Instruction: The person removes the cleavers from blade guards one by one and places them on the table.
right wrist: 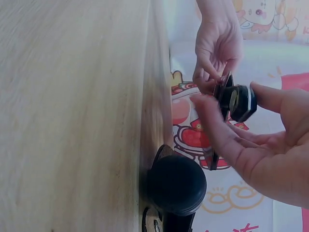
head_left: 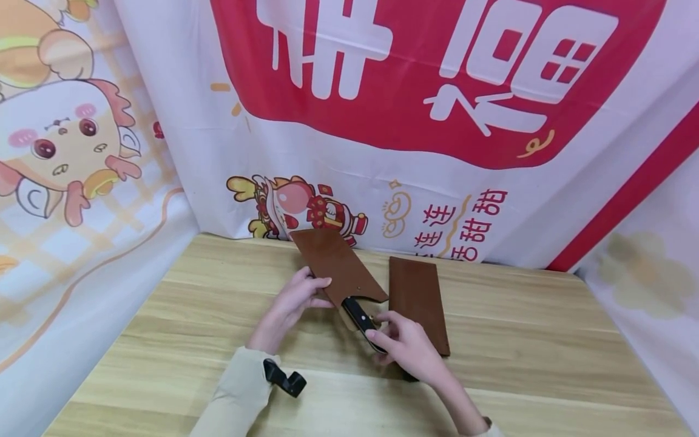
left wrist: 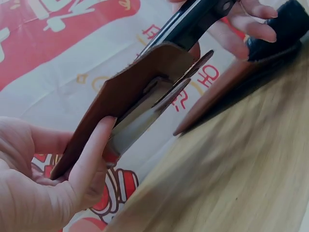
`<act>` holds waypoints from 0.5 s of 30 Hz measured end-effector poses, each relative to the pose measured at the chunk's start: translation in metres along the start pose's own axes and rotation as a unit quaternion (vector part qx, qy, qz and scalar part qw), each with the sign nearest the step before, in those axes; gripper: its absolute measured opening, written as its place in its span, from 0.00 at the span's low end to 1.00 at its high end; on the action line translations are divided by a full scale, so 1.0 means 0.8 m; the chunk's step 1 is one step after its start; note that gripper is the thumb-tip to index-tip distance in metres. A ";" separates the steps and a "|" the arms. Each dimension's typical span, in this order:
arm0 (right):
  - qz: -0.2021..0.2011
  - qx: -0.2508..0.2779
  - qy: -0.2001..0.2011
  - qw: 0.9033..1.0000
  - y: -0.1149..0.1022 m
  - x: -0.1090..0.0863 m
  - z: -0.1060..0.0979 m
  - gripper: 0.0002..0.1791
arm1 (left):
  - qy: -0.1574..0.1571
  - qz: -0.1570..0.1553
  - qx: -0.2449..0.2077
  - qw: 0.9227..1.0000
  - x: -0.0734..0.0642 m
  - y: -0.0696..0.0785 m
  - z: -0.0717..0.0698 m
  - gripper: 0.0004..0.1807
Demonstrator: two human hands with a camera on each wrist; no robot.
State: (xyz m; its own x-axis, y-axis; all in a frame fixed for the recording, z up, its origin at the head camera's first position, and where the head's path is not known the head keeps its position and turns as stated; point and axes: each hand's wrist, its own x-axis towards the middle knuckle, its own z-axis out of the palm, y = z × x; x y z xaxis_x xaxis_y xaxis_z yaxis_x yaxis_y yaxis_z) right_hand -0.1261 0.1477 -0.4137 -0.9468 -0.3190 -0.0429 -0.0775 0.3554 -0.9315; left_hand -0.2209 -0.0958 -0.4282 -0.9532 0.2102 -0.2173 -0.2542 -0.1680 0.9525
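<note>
**The left hand (head_left: pixel 289 303) and the right hand (head_left: pixel 406 346) are both full**

The light wooden table (head_left: pixel 519 340) has long stripes in it. White cloth walls (head_left: pixel 327 158) with printed pictures stand behind it and at its sides. The back one has a big red patch (head_left: pixel 393 109) with white writing on it. A pale cartoon animal (head_left: pixel 60 139) is on the left one.

A flat brown leather-like case (head_left: pixel 417 297) lies on the table, just to the right of the hands. A fat black handle (left wrist: pixel 280 29) sticks out of its near end, and from above the right hand and arm hide most of that handle. A bent black clip (head_left: pixel 284 377) sits on the beige left sleeve (head_left: pixel 235 388).

The left hand pinches a long brown leather-like cover (head_left: pixel 333 261) by its edge and holds it up over the table. A knife with a black handle (head_left: pixel 357 312) is in it, with the handle poking out of the near end. The right hand grips that handle between thumb and fingers. In the left wrist view, a shiny grey strip (left wrist: pixel 140 121), which looks like the blade, shows in the cover's open side.
</note>
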 end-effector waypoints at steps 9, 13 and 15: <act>0.046 0.129 0.066 0.988 -0.006 0.003 -0.012 0.17 | 0.038 0.019 -0.059 0.997 -0.003 0.007 0.010 0.21; 0.058 0.133 0.105 0.984 -0.006 0.003 -0.020 0.15 | 0.038 0.021 -0.106 0.993 -0.005 0.014 0.005 0.23; 0.063 0.133 0.122 0.982 -0.006 0.004 -0.023 0.13 | 0.035 0.019 -0.128 0.991 -0.005 0.018 0.002 0.24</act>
State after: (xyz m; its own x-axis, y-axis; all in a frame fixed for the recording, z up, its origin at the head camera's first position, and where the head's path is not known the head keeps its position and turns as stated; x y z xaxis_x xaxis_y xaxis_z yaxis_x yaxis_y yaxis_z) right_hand -0.1348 0.1613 -0.4027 -0.9928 -0.0558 -0.1061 0.0984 0.1263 -0.9871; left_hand -0.2203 -0.0972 -0.4132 -0.9695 0.1328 -0.2058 -0.2429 -0.4144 0.8771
